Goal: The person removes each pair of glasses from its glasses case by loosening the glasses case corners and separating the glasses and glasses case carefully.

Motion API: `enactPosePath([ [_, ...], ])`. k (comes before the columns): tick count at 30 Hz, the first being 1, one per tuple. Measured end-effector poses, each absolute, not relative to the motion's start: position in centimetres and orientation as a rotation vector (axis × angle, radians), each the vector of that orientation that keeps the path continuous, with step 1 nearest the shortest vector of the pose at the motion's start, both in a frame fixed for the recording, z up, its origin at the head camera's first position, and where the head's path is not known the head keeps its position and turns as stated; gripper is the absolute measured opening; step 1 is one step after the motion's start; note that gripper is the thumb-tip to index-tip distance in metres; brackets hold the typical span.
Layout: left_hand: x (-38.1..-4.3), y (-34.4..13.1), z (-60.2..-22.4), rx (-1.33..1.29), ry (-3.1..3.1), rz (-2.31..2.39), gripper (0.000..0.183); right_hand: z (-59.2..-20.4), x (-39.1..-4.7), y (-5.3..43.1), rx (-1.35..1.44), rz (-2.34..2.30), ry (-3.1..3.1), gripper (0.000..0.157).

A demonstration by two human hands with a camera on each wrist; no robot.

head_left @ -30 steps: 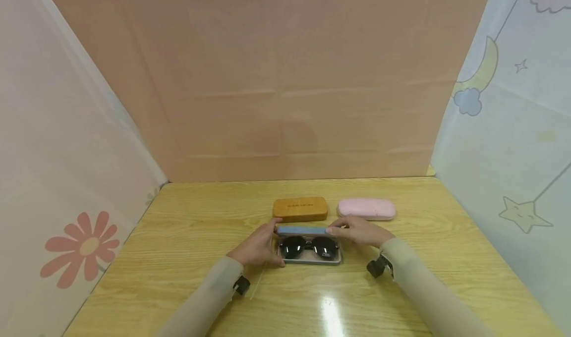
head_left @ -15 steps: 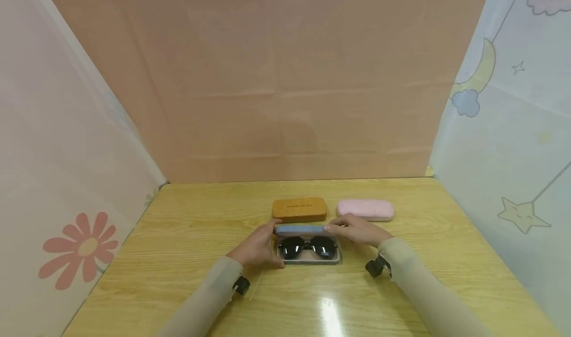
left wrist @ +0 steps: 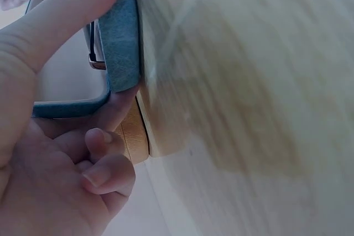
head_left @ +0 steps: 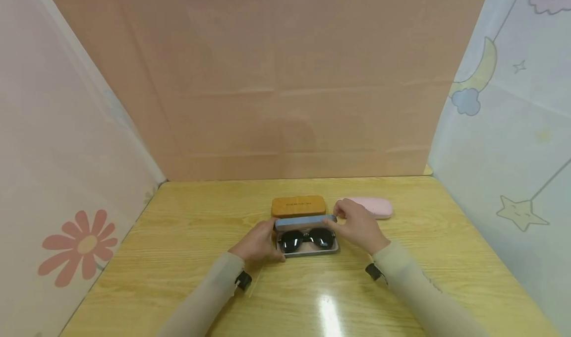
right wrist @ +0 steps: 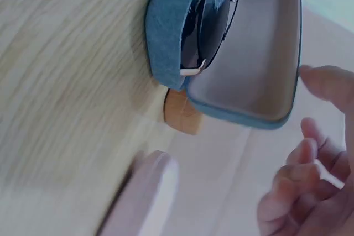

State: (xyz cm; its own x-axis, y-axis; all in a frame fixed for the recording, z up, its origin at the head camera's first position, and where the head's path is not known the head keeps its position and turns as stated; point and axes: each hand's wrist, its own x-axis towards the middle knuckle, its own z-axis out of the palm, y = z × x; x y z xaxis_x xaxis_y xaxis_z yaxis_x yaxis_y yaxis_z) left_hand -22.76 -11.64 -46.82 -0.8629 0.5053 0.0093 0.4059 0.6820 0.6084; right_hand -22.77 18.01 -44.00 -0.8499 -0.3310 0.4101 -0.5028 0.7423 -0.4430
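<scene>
A: Left hand point(head_left: 255, 243), quick?
B: You gripped the left end of the blue case point(head_left: 312, 253) with it: thumb across the near side, a finger round behind, remaining fingers curled in.
A: Right hand point(head_left: 359, 228)?
B: You had it at the right end of the raised lid point(head_left: 305, 222). Your thumb tip touched the lid's edge; the other fingers were loosely bent, apart from it.
A: Case position, contents?
B: It was mid-scene, just on the near side of the orange case point(head_left: 298, 206), in front of you. Lid stood up on the far side, pale lining facing near. Dark sunglasses point(head_left: 321, 238) sat in the base. Couldn't tell if the whole base touched the table point(head_left: 200, 208).
A: Rest?
B: Pink case point(head_left: 376, 206) was to the right of the orange one, near it, partly hidden by your right hand. You wore long pale sleeves point(head_left: 200, 292) and small black wrist cameras. A brown-orange cloth point(head_left: 276, 79) hung at the far side; red flower point(head_left: 86, 245) on the left cloth, moon point(head_left: 486, 67) on the right.
</scene>
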Motion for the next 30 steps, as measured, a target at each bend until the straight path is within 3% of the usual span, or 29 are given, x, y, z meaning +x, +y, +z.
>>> enactPosePath([
  [5,-22.9,-11.6,-46.6,0.735,2.679,0.984,0.087,-43.8,-21.4,16.5,0.883,0.479,-2.522,0.017],
  [12,-23.0,-11.4,-46.6,0.727,2.64,1.034,0.088,-44.8,-20.8,13.8,1.054,0.255,-2.537,0.018],
  [30,-23.4,-11.3,-46.4,0.684,2.594,1.035,0.091,-46.0,-21.7,11.8,0.9,0.155,-2.663,0.025],
])
